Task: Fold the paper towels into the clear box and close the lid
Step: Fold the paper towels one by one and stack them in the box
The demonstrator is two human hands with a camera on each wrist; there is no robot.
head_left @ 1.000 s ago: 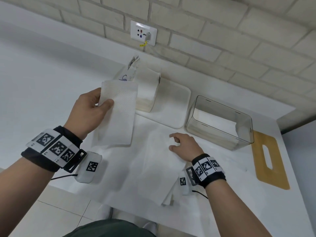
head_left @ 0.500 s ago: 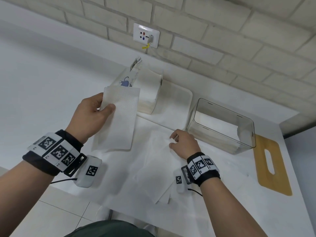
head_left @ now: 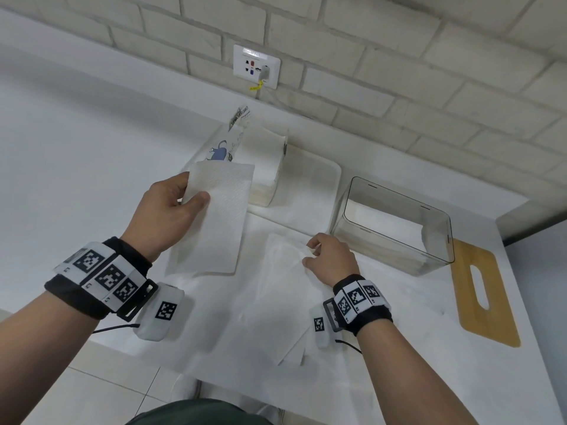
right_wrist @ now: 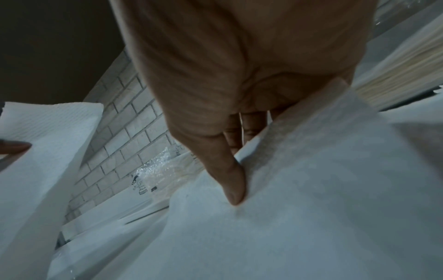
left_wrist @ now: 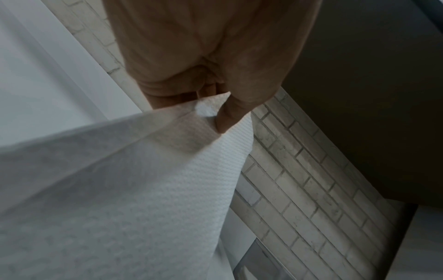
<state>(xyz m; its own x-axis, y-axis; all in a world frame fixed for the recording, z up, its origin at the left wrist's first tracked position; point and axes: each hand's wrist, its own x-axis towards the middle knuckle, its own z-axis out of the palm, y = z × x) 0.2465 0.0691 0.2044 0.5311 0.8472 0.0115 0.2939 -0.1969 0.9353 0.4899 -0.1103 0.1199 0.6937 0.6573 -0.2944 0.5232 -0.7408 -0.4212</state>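
White counter (head_left: 92, 179): your left hand (head_left: 162, 216) pinches a folded towel (head_left: 214, 222), right hand (head_left: 329, 259) pinches another towel (head_left: 276, 302); next, probably box (head_left: 395, 228) them.

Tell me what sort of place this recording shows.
Probably a home kitchen or utility counter: a white countertop against a painted brick wall, a wall socket, and a wooden lid.

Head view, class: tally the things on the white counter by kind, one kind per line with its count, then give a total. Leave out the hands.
Loose paper towels: 2, one held up by the left hand, one pinched by the right hand
Opened towel pack: 1
White tray: 1
Clear box: 1
Wooden lid: 1
Total: 6
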